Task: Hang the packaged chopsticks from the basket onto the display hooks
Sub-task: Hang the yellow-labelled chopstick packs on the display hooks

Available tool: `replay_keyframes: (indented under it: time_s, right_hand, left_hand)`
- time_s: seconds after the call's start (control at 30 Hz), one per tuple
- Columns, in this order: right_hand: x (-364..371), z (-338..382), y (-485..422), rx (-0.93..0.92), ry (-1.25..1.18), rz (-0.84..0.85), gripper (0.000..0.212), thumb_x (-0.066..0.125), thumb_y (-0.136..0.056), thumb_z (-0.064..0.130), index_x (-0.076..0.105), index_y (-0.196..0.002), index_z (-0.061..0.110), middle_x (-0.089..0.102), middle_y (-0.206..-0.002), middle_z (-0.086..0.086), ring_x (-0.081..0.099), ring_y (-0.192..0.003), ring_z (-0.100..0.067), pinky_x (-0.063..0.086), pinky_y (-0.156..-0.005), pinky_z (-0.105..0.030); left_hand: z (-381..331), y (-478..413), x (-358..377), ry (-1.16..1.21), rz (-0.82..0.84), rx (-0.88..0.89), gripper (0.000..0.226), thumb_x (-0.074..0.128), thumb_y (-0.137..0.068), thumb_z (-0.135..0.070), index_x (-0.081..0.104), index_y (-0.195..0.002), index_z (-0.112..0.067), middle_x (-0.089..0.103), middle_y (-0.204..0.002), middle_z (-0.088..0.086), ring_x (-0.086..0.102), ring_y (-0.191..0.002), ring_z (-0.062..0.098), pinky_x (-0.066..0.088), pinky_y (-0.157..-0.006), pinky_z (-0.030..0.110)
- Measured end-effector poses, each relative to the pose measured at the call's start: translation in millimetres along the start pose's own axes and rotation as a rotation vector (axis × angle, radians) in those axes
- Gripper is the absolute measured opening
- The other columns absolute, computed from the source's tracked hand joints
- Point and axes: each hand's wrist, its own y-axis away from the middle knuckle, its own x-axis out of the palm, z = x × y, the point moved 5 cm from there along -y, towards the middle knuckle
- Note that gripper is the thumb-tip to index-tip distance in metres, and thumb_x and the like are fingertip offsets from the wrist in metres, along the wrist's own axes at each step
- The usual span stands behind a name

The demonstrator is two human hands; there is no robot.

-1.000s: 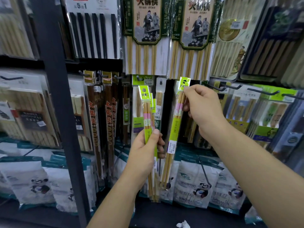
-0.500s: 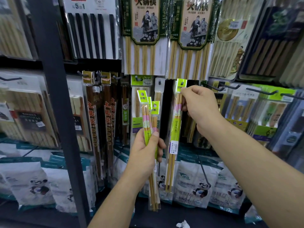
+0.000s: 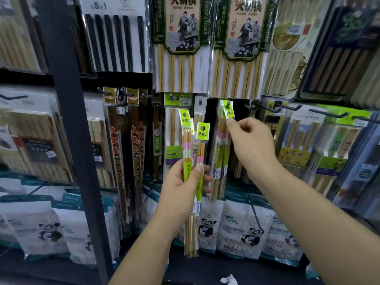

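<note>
Pinching hung chopstick pack (image 3: 222, 155) with right grip (image 3: 250, 145), left grip (image 3: 181, 188) clamping spare packs (image 3: 202, 133)

We face a dark display rack (image 3: 67, 140) whose hooks (image 3: 327, 114) are hung full: bamboo sets (image 3: 181, 66) above, brown pairs (image 3: 116, 153) at left, a green-headed pack (image 3: 221, 159) on the middle hook. Panda bags (image 3: 242, 229) stand along the bottom shelf (image 3: 205, 272).
</note>
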Motion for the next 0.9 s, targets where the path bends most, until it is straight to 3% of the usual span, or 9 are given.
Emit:
replay_keyframes:
  time_s: [0.1, 0.2, 0.3, 0.37, 0.5, 0.63, 0.8, 0.9]
  right_hand:
    - [12, 3, 21, -0.048, -0.013, 0.189, 0.04, 0.058, -0.1, 0.043, 0.071, -0.084, 0.008, 0.064, -0.069, -0.008, 0.05, -0.055, -0.003, 0.049, -0.06, -0.027]
    - [20, 6, 31, -0.095, -0.006, 0.274, 0.022, 0.062, -0.1, 0.029, 0.072, -0.082, 0.023, 0.066, -0.067, 0.006, 0.054, -0.057, 0.002, 0.045, -0.055, -0.015]
    - [21, 7, 29, -0.072, -0.046, 0.273, 0.017, 0.063, -0.099, 0.027, 0.072, -0.085, 0.026, 0.069, -0.075, 0.003, 0.054, -0.061, 0.002, 0.048, -0.06, -0.019]
    - [23, 9, 30, -0.079, -0.052, 0.295, 0.017, 0.064, -0.099, 0.029, 0.072, -0.084, 0.025, 0.065, -0.071, 0.008, 0.054, -0.062, 0.001, 0.049, -0.062, -0.017]
    - [18, 13, 21, -0.069, -0.097, 0.214, 0.025, 0.061, -0.1, 0.025, 0.071, -0.079, 0.016, 0.066, -0.072, -0.004, 0.055, -0.063, -0.007, 0.051, -0.066, -0.03]
    - [5, 17, -5, 0.022, -0.212, 0.096, 0.031, 0.056, -0.103, 0.022, 0.067, -0.076, 0.011, 0.061, -0.062, 0.003, 0.053, -0.052, -0.004, 0.043, -0.048, -0.017]
    - [5, 16, -23, 0.023, -0.185, 0.071, 0.031, 0.056, -0.102, 0.021, 0.064, -0.08, 0.001, 0.059, -0.061, 0.008, 0.057, -0.056, -0.007, 0.052, -0.059, -0.023]
    - [4, 12, -24, 0.015, -0.153, 0.042, 0.032, 0.057, -0.1, 0.02, 0.057, -0.076, -0.001, 0.05, -0.055, 0.007, 0.05, -0.051, -0.008, 0.045, -0.054, -0.019]
  left_hand:
    - [-2, 1, 3, 0.061, 0.01, -0.004, 0.012, 0.06, -0.104, -0.014, 0.072, -0.103, -0.014, 0.078, -0.092, 0.005, 0.076, -0.085, 0.023, 0.064, -0.069, 0.035]
    - [-4, 2, 5, 0.122, 0.006, -0.009, 0.017, 0.062, -0.102, -0.013, 0.077, -0.098, -0.021, 0.077, -0.093, 0.006, 0.077, -0.088, 0.025, 0.064, -0.07, 0.035]
    - [-4, 3, 6, 0.154, 0.006, -0.011, 0.021, 0.063, -0.102, -0.015, 0.08, -0.098, -0.027, 0.077, -0.096, 0.006, 0.077, -0.092, 0.026, 0.064, -0.072, 0.036]
    - [-3, 3, 7, 0.169, 0.019, -0.015, 0.02, 0.063, -0.101, -0.017, 0.08, -0.099, -0.028, 0.078, -0.099, 0.007, 0.077, -0.093, 0.027, 0.064, -0.072, 0.037]
    - [0, 3, 7, 0.2, 0.029, -0.047, 0.019, 0.061, -0.102, -0.021, 0.08, -0.101, -0.026, 0.079, -0.103, 0.01, 0.077, -0.094, 0.028, 0.064, -0.076, 0.037]
    - [7, 0, 1, 0.113, -0.038, -0.066, 0.021, 0.058, -0.105, -0.02, 0.079, -0.107, -0.024, 0.078, -0.095, 0.003, 0.074, -0.091, 0.016, 0.06, -0.075, 0.026]
    - [8, -1, -1, 0.056, -0.034, -0.074, 0.023, 0.053, -0.107, -0.022, 0.073, -0.117, -0.014, 0.06, -0.072, -0.004, 0.059, -0.067, 0.01, 0.055, -0.063, 0.021]
    - [7, 0, 1, 0.047, -0.022, -0.092, 0.021, 0.053, -0.107, -0.023, 0.072, -0.103, -0.015, 0.063, -0.069, -0.01, 0.055, -0.063, 0.01, 0.052, -0.059, 0.021]
